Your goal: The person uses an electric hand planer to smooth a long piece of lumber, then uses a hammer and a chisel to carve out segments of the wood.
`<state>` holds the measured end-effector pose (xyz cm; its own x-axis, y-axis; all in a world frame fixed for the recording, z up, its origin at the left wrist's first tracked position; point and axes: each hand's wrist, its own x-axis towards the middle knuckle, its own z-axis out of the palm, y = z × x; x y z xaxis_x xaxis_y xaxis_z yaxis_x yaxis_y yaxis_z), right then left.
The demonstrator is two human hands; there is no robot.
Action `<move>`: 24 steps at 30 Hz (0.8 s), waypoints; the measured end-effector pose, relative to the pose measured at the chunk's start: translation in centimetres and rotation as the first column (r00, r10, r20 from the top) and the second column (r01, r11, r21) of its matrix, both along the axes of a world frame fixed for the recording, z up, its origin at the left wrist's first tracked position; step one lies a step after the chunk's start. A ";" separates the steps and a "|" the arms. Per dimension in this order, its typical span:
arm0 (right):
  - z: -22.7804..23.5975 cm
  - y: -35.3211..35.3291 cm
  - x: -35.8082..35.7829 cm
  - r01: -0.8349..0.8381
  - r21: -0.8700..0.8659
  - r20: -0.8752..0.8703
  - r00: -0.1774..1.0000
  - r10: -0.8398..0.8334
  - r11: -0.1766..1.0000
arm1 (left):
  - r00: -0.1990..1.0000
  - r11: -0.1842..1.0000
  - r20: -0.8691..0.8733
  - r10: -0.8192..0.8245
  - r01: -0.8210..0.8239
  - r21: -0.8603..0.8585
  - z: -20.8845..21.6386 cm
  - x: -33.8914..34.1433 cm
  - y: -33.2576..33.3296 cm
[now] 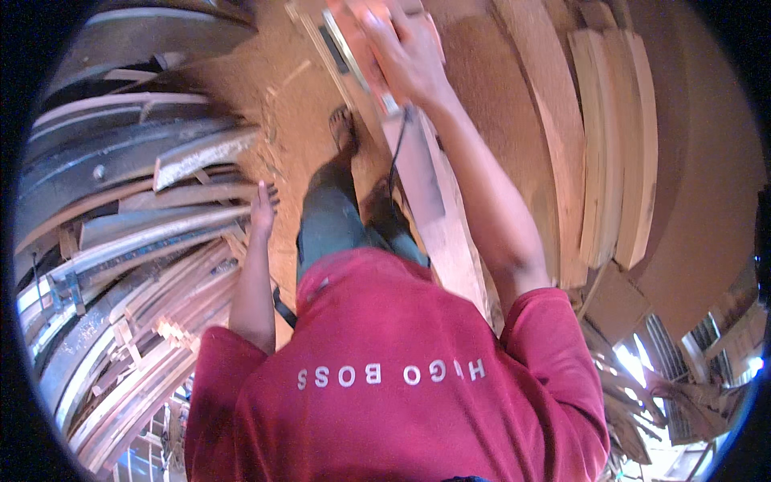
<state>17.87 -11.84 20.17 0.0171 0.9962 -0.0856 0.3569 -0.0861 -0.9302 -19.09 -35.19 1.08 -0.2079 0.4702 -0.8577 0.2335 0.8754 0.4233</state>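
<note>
Fingers [385,36] of our right hand [405,64] wrap the orange power planer [353,40] sitting on the long plank [438,209], which runs lengthwise away from us. Our left hand [263,207] hangs off to the side, fingers spread, holding nothing, farther from the tool.

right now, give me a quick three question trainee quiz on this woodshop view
1. True or false: the right hand rests on the orange planer.
2. What does the planer sit on? A) plank B) floor C) wood pile
3. Fill in: the left hand is open and holds ____.

Key: 1 true. 2 A, the plank. 3 nothing; it hangs beside the wood pile, over the sawdust floor.
</note>
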 end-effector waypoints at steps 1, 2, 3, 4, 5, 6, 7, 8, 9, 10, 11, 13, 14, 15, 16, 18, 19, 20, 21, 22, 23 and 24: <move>0.3 -5.0 1.0 -0.029 -0.037 0.038 0.999 0.031 0.999 | 1.000 1.000 0.002 -0.001 0.001 -0.015 -0.2 0.2 -1.1; 0.7 -10.0 2.0 -0.060 -0.073 0.075 0.995 0.066 0.996 | 0.999 0.999 0.011 -0.044 0.044 -0.010 -0.6 0.2 -1.6; 0.7 -15.4 3.4 -0.086 -0.055 0.207 0.974 0.096 0.995 | 0.995 0.995 0.025 -0.096 0.096 -0.005 -1.0 0.7 -2.3; 0.7 -20.9 4.7 -0.111 -0.037 0.334 0.935 0.117 0.993 | 0.995 0.995 0.026 -0.099 0.099 0.001 -1.2 1.4 -2.7; 1.8 -25.9 4.5 0.016 -0.145 0.136 0.991 0.004 0.989 | 0.990 0.990 0.031 -0.136 0.136 0.025 -1.3 2.1 -3.2; 2.6 -30.6 4.5 0.113 -0.252 0.082 0.992 -0.095 0.961 | 0.983 0.983 0.036 -0.179 0.178 0.040 -1.2 2.6 -4.3; 3.0 -35.0 4.8 0.120 -0.382 0.049 0.993 -0.109 0.916 | 0.983 0.982 0.030 -0.183 0.182 0.044 -1.4 2.6 -5.5; 2.9 -38.8 5.5 0.124 -0.496 0.019 0.991 -0.132 0.859 | 0.977 0.976 0.042 -0.209 0.206 0.064 -2.2 2.9 -6.2; 2.3 -42.4 6.1 0.122 -0.452 0.026 0.992 -0.124 0.884 | 0.969 0.969 0.056 -0.239 0.234 0.078 -2.7 3.3 -6.8; 1.9 -45.2 6.3 0.121 -0.410 0.037 0.993 -0.116 0.904 | 0.966 0.965 0.058 -0.252 0.247 0.085 -2.5 3.8 -7.0; 2.3 -46.9 6.1 0.135 -0.407 0.042 0.991 -0.129 0.904 | 0.958 0.959 0.060 -0.281 0.278 0.059 -2.1 4.4 -7.6; 2.4 -49.1 5.5 0.215 -0.424 -0.004 0.971 -0.240 0.880 | 0.947 0.949 0.063 -0.314 0.313 0.037 -1.3 5.3 -8.4; 2.5 -49.2 5.2 0.220 -0.423 -0.003 0.970 -0.244 0.879 | 0.949 0.951 0.067 -0.308 0.305 0.048 -1.1 5.5 -8.8; 2.4 -48.9 4.9 0.240 -0.394 0.020 0.967 -0.253 0.887 | 0.952 0.954 0.071 -0.299 0.295 0.059 -0.9 5.5 -9.2; 2.5 -48.4 4.8 0.257 -0.365 0.043 0.965 -0.259 0.895 | 0.951 0.953 0.071 -0.300 0.296 0.060 -0.7 5.5 -9.6; 2.5 -47.2 4.9 0.235 -0.403 0.024 0.969 -0.247 0.885 | 0.966 0.961 0.008 -0.257 0.254 0.112 -0.5 5.2 -10.0; 2.3 -46.3 5.1 0.204 -0.419 0.051 0.978 -0.201 0.885 | 0.967 0.961 0.008 -0.254 0.252 0.115 -0.4 4.8 -10.0; 2.2 -45.2 5.2 0.174 -0.436 0.076 0.985 -0.156 0.883 | 0.966 0.959 -0.009 -0.258 0.257 0.120 -0.5 4.3 -9.9; 2.3 -43.6 4.8 0.171 -0.433 0.074 0.985 -0.154 0.885 | 0.965 0.958 -0.026 -0.259 0.260 0.123 -0.4 3.9 -9.6; 2.5 -41.8 4.1 0.218 -0.359 0.030 0.975 -0.222 0.908 | 0.966 0.958 -0.028 -0.256 0.257 0.125 -0.1 3.3 -9.1; 2.7 -40.3 3.8 0.267 -0.286 -0.017 0.959 -0.284 0.920 | 0.965 0.962 -0.041 -0.258 0.261 0.081 0.4 2.9 -8.6; 2.7 -39.4 3.9 0.263 -0.285 -0.016 0.960 -0.279 0.922 | 0.964 0.964 -0.053 -0.261 0.263 0.037 0.8 2.6 -7.8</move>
<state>21.77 -51.26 22.89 0.2706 0.8904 -0.3661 0.2322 -0.4294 -0.8727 -16.49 -43.03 1.86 -0.1123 0.5502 -0.8274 0.4728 0.7620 0.4425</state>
